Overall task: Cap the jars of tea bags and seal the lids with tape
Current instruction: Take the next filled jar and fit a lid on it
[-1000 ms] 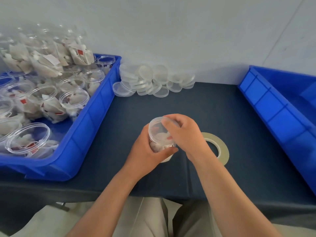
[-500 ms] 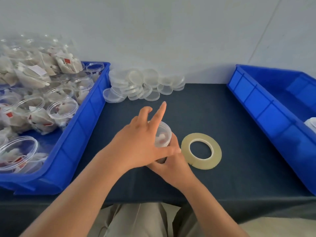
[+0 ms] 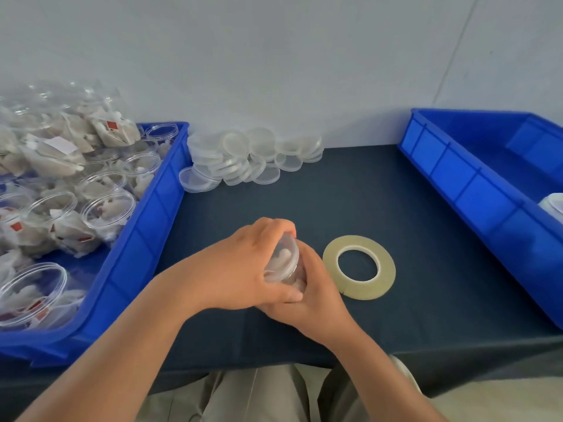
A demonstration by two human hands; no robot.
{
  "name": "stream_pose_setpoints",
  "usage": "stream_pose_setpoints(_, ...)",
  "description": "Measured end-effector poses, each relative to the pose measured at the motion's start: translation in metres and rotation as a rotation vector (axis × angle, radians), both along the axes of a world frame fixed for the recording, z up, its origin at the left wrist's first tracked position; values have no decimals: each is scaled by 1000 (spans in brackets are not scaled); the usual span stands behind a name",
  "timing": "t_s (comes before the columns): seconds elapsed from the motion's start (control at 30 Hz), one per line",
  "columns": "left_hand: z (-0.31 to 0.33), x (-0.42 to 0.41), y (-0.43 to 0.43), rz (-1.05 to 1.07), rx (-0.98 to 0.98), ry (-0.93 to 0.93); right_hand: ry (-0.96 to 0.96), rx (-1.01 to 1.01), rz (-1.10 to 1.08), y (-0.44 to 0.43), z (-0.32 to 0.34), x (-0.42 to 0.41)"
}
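Observation:
A small clear jar of tea bags (image 3: 285,263) with a lid on it is held tilted between both hands over the dark table. My left hand (image 3: 240,269) curls over the lid and the jar's left side. My right hand (image 3: 313,295) grips the jar's body from the right and below. A roll of clear tape (image 3: 359,271) lies flat on the table just right of my hands. A heap of loose clear lids (image 3: 243,161) sits at the back by the wall.
A blue bin (image 3: 152,214) on the left holds several open jars of tea bags (image 3: 106,208) and loose tea bags (image 3: 54,153). A second blue bin (image 3: 475,190) on the right shows a pale jar (image 3: 553,205) at the frame edge. Wall behind.
My left hand, open with fingers spread half a second ago, has closed over the jar's lid. The jar has tilted to the left and my right hand has come up along its side.

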State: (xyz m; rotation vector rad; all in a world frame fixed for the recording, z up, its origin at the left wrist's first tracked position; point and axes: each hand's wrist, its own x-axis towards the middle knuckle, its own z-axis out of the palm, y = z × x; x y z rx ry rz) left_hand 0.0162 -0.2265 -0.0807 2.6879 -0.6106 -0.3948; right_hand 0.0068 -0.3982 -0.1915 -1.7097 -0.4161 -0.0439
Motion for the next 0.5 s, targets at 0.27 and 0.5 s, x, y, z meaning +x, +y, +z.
stream_pose_setpoints(0.27,8,-16,-3,-371,-301,-94,-15,-151,181,-14,9,-24)
stream_pose_setpoints(0.5,-6,-44,5,92,-24,-182,10,-106,-62,-14,1,-38)
